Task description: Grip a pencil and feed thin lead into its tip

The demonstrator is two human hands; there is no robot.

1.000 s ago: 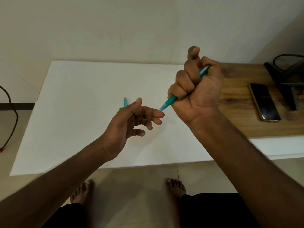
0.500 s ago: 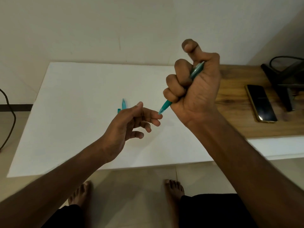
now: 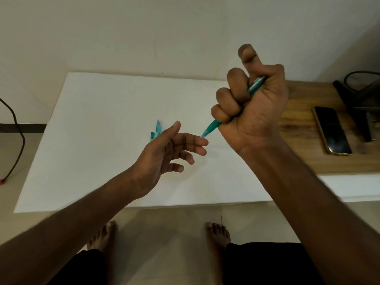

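While the right hand (image 3: 253, 112) fists the pen (image 3: 211, 128), the left hand (image 3: 164, 153) waits, fingers loosely spread. Recapping seems next, calling for the cap (image 3: 158, 128).

- A wooden counter (image 3: 298, 128) stands against a pale wall, its brown grain showing on the right part.
- A large white sheet (image 3: 98, 128) lies flat on the counter, covering its left and middle and reaching past its front edge.
- A teal pen cap (image 3: 158, 128) lies on the white sheet near its middle, with a small teal piece (image 3: 152, 136) just beside it.
- A dark phone (image 3: 331, 133) lies face up on the bare wood at the right.
- A black stand (image 3: 357, 103) with a cable sits at the far right, behind the phone.
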